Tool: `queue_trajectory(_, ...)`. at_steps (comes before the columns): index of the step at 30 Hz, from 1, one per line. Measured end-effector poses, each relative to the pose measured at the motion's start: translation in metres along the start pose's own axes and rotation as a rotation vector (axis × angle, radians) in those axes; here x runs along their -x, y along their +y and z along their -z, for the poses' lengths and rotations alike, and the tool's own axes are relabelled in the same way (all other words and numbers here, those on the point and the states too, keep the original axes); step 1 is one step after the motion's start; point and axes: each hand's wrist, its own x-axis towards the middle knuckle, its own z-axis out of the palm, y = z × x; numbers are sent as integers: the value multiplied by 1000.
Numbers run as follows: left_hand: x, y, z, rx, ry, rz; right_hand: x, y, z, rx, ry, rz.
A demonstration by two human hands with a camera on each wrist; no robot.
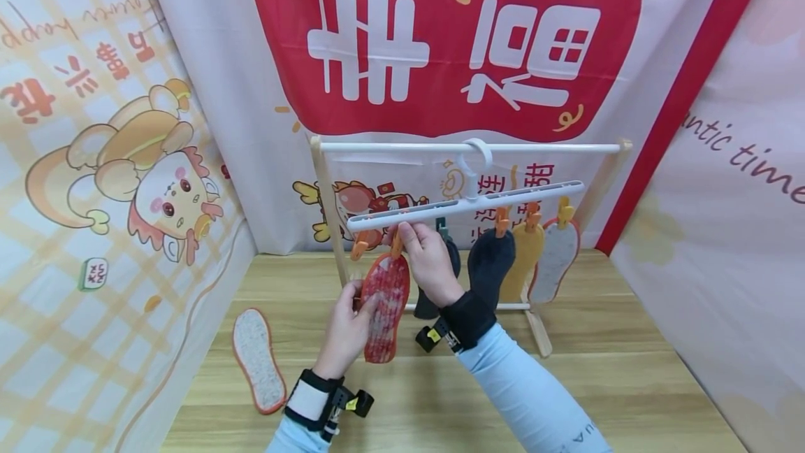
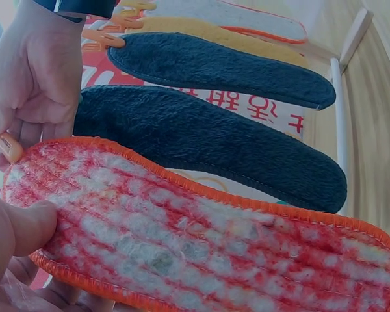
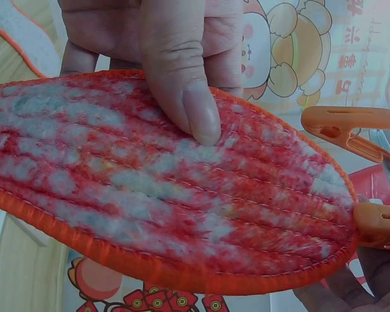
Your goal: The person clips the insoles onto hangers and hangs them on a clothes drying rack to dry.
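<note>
A red-and-white insole (image 1: 386, 307) with an orange stitched edge hangs upright below the white hanger (image 1: 465, 205). My left hand (image 1: 349, 327) pinches it by one side, its thumb (image 3: 182, 97) lying across the mottled face. At the insole's upper end, my right hand (image 1: 432, 263) pinches an orange clip (image 3: 380, 224), whose tip meets the edge of the insole. Another orange clip (image 3: 351, 123) dangles beside it from the hanger with nothing in it. Behind my right hand hang dark insoles (image 2: 214, 143), each from a clip.
Farther right on the hanger are a yellow insole (image 1: 523, 257) and a grey one (image 1: 555, 261). A wooden-and-white rack (image 1: 390, 148) carries the hanger. One grey insole with orange edging (image 1: 259, 361) lies on the wooden table (image 1: 440, 404) at left. Printed cloths surround the table.
</note>
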Motion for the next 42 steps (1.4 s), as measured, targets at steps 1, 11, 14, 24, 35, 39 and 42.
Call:
queue_trajectory(1,0,1,-1,1,1,-3,0,0,0,3,-2,4)
queue_trajectory(11,0,15,-6,33,-13,24,3,-4,3,-7,-11,-32)
queue_trajectory(14,-3,10,-7,43,-11,3,3,-5,3,-10,-12,-50)
queue_trajectory(24,-7,10,-7,46,-22,-27,4,-5,5,31,-18,-30)
queue_trajectory(35,-11,12,-7,12,-17,6,7,-3,9,-12,-36,-19)
queue_trajectory(39,-15,10,-8,29,-26,7,8,-4,9,-30,-25,-46)
queue_trajectory(42,-17,7,-9,27,-28,0,8,-3,9,-17,-10,-55)
